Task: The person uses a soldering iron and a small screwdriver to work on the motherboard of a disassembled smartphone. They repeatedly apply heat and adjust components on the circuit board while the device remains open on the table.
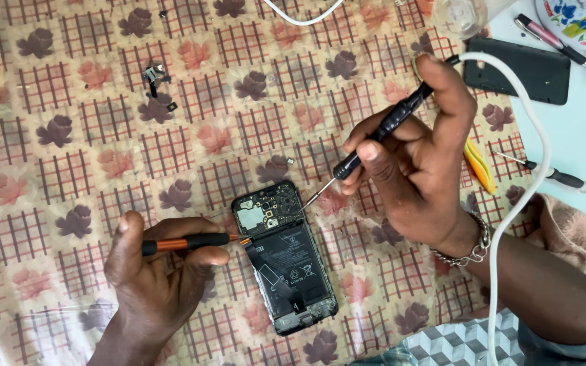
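Centrally in the head view, an opened phone lies back-up on the patterned tablecloth, battery and circuit board exposed. Left of it, the left hand pinches an orange-handled tool, tip touching the phone's edge. Above right, the right hand grips a black screwdriver, tip at the phone's top corner. Small loose parts far upper left are hard to make out.

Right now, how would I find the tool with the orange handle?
Start at the flowered tablecloth and find the opened phone lying near its middle. Just left of the phone, the left hand holds the thin orange-handled tool sideways, tip at the phone's edge. The other screwdriver, in the right hand, is all black.
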